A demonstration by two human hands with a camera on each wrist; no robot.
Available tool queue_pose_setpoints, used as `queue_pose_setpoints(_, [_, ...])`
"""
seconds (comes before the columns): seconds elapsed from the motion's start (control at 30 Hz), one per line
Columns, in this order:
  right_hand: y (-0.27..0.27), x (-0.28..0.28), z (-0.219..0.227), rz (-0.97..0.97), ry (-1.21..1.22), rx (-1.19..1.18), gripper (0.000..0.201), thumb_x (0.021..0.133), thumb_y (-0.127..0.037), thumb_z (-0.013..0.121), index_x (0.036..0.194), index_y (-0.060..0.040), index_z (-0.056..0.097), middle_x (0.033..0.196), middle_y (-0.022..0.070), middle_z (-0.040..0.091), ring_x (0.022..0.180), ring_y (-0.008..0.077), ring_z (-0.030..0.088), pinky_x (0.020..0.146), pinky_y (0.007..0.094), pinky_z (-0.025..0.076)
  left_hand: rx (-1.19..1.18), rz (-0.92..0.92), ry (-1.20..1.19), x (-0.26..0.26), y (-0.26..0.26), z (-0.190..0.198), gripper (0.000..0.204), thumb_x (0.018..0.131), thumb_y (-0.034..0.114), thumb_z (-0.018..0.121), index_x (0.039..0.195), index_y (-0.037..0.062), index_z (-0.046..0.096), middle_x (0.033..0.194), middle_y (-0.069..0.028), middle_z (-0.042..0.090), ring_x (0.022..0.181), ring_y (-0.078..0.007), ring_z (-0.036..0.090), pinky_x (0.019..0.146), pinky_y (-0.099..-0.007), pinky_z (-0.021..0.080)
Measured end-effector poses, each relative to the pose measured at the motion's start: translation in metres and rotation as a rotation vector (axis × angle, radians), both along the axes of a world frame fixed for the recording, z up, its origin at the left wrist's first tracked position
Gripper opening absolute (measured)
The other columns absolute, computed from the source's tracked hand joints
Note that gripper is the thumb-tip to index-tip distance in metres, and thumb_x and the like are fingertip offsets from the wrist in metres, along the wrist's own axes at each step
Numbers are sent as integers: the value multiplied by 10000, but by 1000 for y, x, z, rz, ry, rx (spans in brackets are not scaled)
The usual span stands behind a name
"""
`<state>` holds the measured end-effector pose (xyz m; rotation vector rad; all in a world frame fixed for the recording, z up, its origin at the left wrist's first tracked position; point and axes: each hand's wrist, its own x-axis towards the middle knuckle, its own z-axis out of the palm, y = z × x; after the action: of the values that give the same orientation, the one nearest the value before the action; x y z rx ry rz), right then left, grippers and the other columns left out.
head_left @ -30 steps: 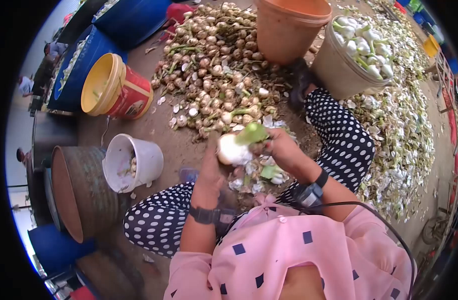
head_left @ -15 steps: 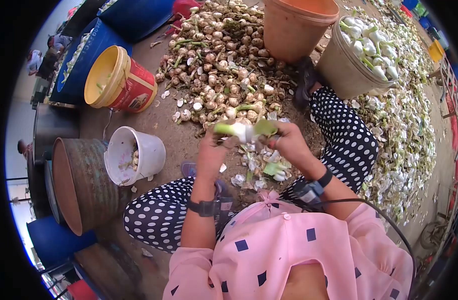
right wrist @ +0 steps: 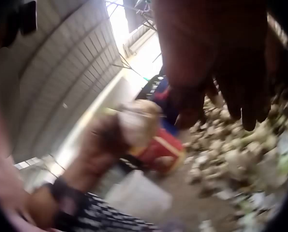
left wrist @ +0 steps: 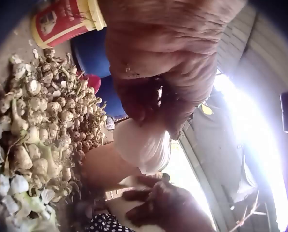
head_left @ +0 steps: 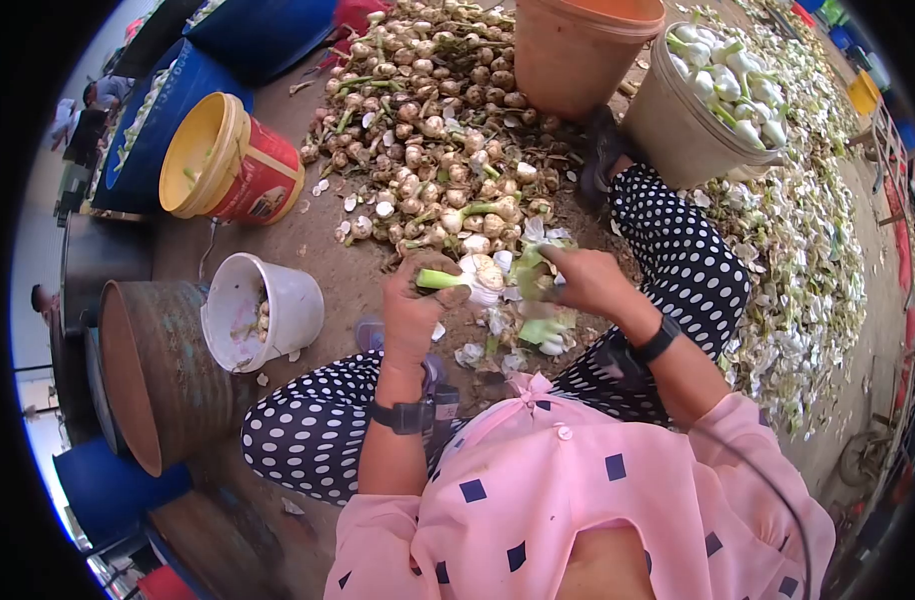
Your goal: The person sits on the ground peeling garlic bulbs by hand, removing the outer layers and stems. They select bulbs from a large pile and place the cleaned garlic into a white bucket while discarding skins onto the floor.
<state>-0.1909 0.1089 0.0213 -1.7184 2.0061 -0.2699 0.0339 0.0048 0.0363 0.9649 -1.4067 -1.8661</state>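
My left hand (head_left: 406, 312) grips a garlic bulb (head_left: 486, 280) by its cut green stem (head_left: 440, 279), the white bulb pointing right. In the left wrist view, the fingers of the left hand (left wrist: 163, 58) close round the top of the smooth bulb (left wrist: 140, 145). My right hand (head_left: 596, 288) is just right of the bulb, apart from it. A blurred piece of green peel (head_left: 528, 272) shows by its fingertips. The right wrist view shows the right hand (right wrist: 214, 63) with fingers stretched downward, dark and blurred, nothing visible in them.
A heap of unpeeled garlic (head_left: 428, 150) lies ahead, with peel scraps (head_left: 508, 335) between my legs. A pail of peeled garlic (head_left: 668, 135) and an orange bucket (head_left: 578, 65) stand ahead right. A white bucket (head_left: 293, 315) and a yellow-red bucket (head_left: 268, 175) stand left.
The right hand has pulled away from the bulb to the right, its fingers straightening, and green peel has come off. The left hand now holds the bulb by its stem.
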Motion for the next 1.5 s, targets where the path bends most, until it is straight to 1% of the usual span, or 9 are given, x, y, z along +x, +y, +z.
queue_pose_setpoints(0.03, [-4,7,-1,-106,-397,-237,464,671,-244,701,1096,-103,584,806,154,640,787,332,623,658,403,486,-279,-25,-114,-4,0,1,245,643,2,720,865,18,615,878,-43,610,781,-154,592,692,-261,480])
queue_pose_setpoints(0.17, [-12,31,22,42,-129,-303,259,647,-153,652,881,-55,601,689,135,619,664,334,613,590,407,478,-738,-13,-333,-19,10,11,212,620,42,730,805,35,628,836,-70,610,781,-204,591,731,-306,464])
queue_pose_setpoints(0.53, [-16,50,7,-9,68,-378,177,651,-186,646,723,-50,559,637,126,611,567,301,617,516,402,474,-949,-57,-490,-23,12,5,192,596,16,706,768,46,623,821,-97,609,788,-244,598,663,-330,474])
queue_pose_setpoints(0.83, [-37,9,-59,-81,9,211,171,717,-211,582,806,-104,681,784,149,651,758,321,635,625,435,485,256,195,737,6,-22,-21,338,629,33,772,907,51,581,936,-85,618,892,-219,603,732,-281,537])
queue_pose_setpoints(1.0, [10,44,-137,542,299,363,138,693,-246,589,725,-161,693,727,78,662,675,240,652,536,360,479,299,652,653,47,-99,-46,283,750,79,687,1008,33,581,991,-86,618,927,-186,604,719,-245,535])
queue_pose_setpoints(1.1, [-12,55,-115,512,274,373,104,662,-222,601,683,-164,685,746,73,661,700,236,650,530,349,470,-456,690,46,98,-185,-13,385,830,57,579,1188,-60,497,1098,-132,582,941,-126,567,785,-217,459])
queue_pose_setpoints(1.13, [-27,51,-113,453,274,321,106,686,-203,587,682,-154,681,734,71,657,701,230,649,548,351,473,-311,581,640,111,-220,13,392,836,65,569,1198,-64,489,1096,-146,586,944,-186,585,772,-221,472])
queue_pose_setpoints(1.23, [-71,35,-124,228,227,62,95,695,-172,580,672,-111,649,740,90,620,692,248,623,571,369,479,-96,379,965,110,-246,56,355,830,99,582,1156,-35,534,1104,-137,591,987,-250,580,816,-271,480])
queue_pose_setpoints(1.5, [-183,15,-190,-77,359,-159,123,736,-134,559,820,-83,631,897,86,569,813,231,577,646,360,490,244,413,304,19,-132,-106,275,750,-11,628,1021,20,595,984,-74,612,926,-189,569,875,-318,463])
